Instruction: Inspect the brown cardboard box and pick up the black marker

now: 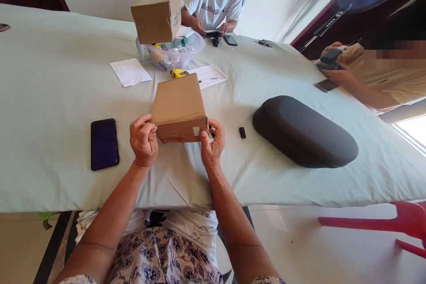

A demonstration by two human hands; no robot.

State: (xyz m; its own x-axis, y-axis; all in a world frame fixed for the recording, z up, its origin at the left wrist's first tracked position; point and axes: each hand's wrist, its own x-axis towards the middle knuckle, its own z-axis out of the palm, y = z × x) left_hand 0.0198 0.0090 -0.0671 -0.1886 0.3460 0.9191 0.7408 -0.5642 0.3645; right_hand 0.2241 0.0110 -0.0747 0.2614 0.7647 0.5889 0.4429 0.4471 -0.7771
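A small brown cardboard box [179,107] rests on the pale green tablecloth [60,75] near the front edge. My left hand [143,140] grips its near left corner with fingers curled. Closed against the box's near right corner is my right hand [212,144], thumb and fingers pinching the edge. A small white label shows on the box's near face.
A dark phone [104,143] lies left of the box. A large grey case [303,132] and a small black item [242,132] lie to the right. Farther back stand a clear bowl [176,55] with a second box [156,16], papers, and a yellow tape measure [179,72]. Two other people sit across and right.
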